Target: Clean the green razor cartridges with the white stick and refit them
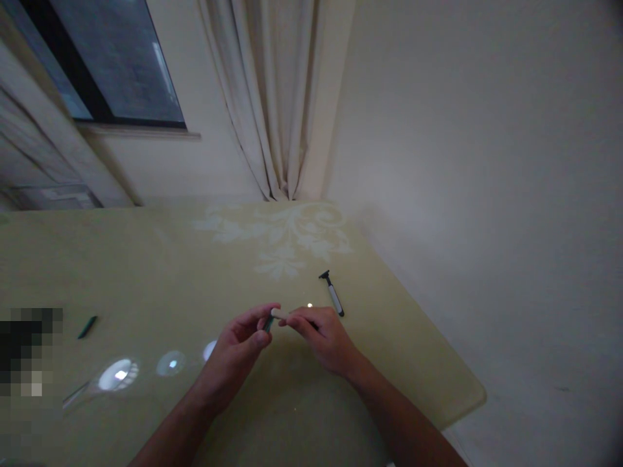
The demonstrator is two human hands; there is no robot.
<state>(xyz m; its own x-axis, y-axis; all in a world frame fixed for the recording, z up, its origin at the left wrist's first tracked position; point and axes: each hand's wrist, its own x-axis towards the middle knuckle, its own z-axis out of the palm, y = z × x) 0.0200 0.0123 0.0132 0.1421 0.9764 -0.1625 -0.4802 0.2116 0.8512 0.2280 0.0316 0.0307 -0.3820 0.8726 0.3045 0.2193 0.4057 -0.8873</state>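
Note:
Over the yellowish table my left hand (238, 344) is closed, with thumb and fingers pinching a small dark, greenish piece (268, 320) that resembles a razor cartridge. My right hand (324, 334) grips a slim tool with a pale, rounded tip (279, 313); most of it is hidden by the fingers. That tip meets or nearly meets the upper end of the small piece; contact cannot be made out. Just beyond my right hand lies a razor (335, 295) with a grey and black handle and a black head.
A small dark green piece (87, 327) rests on the table (160, 272) at left. Beside it, a pixelated patch hides the left edge. White walls, a curtain (277, 97) and a window (121, 58) stand behind; the table's right edge runs along the wall.

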